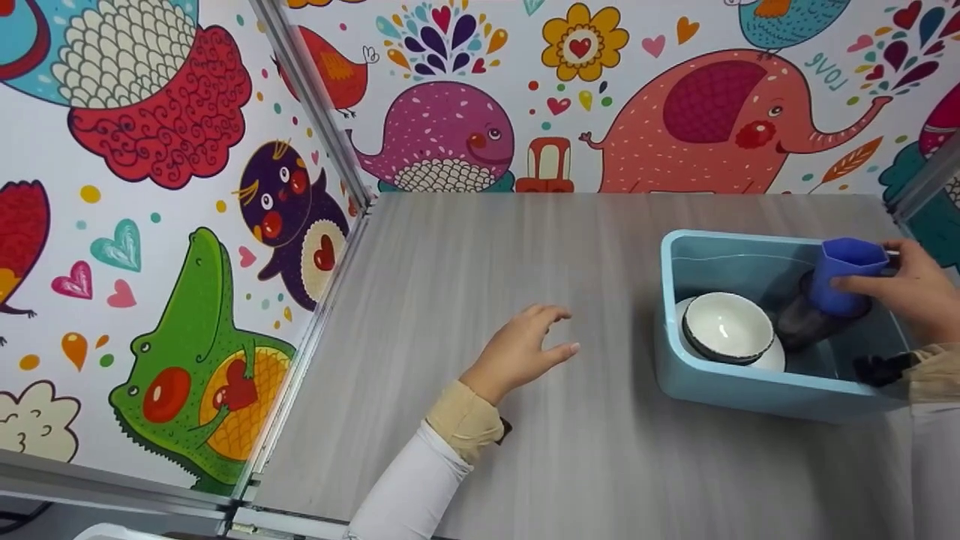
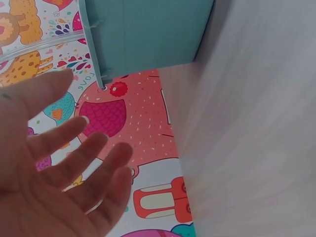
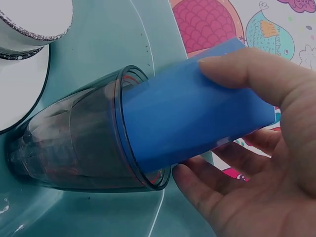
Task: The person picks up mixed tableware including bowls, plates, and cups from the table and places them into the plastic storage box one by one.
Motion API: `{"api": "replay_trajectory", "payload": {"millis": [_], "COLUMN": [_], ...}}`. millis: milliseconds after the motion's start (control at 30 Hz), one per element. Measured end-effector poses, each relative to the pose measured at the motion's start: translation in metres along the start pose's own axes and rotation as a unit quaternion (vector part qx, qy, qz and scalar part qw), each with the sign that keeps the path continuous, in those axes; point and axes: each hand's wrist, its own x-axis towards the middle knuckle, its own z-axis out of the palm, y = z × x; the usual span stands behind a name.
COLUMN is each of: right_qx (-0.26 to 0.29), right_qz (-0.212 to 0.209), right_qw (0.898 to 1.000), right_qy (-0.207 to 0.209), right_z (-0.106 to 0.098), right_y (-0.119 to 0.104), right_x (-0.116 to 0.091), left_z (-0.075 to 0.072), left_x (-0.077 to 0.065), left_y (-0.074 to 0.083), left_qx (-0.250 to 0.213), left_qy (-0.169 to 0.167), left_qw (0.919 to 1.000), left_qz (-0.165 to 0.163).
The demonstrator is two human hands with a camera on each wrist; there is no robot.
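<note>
My right hand point(image 1: 919, 292) grips a blue angular cup point(image 1: 844, 274) between thumb and fingers, over the right part of a light-blue plastic bin point(image 1: 765, 388). In the right wrist view, the lower end of the blue cup sits inside the mouth of a smoky clear tumbler point(image 3: 74, 138), which leans in the bin and seems to be several nested together. Left of the tumbler, a white bowl point(image 1: 727, 326) with a dark speckled rim rests on a white plate point(image 1: 772, 358). My left hand point(image 1: 521, 349) hovers over the table with fingers loosely spread, holding nothing.
The bin stands on the right side of a grey wood-grain table point(image 1: 562, 435). Cartoon-printed panels point(image 1: 555, 97) rise behind and at the left, joined by a metal frame post point(image 1: 315, 97). A white rim point(image 1: 112, 532) shows at the bottom left corner.
</note>
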Motion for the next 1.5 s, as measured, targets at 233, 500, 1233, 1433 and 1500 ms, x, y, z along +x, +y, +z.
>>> {"api": "replay_trajectory", "payload": {"millis": [233,500,1233,1433,1500], "right_qx": [-0.022,-0.051,-0.148,-0.148,-0.151], "right_qz": [-0.006,0.010,0.039,0.048,0.055], "right_qw": [1.000,0.998,0.988,0.987,0.986], "right_qy": [-0.020,-0.036,-0.036,-0.037,-0.036], "right_z": [0.002,0.010,0.017,0.019,0.020], "right_y": [-0.003,-0.001,0.003,0.003,0.002], "right_x": [0.011,0.016,0.008,0.008,0.008], "left_z": [-0.001,-0.002,0.004,0.005,0.005], "left_x": [0.000,0.000,0.006,0.007,0.007], "left_y": [-0.001,-0.003,-0.010,-0.011,-0.011], "left_qx": [0.000,-0.005,-0.010,-0.012,-0.012], "left_qy": [0.004,0.004,0.001,-0.001,-0.002], "left_qw": [1.0000,0.9998,0.9999,0.9998,0.9998], "left_qz": [-0.005,-0.017,-0.009,-0.015,-0.017]}}
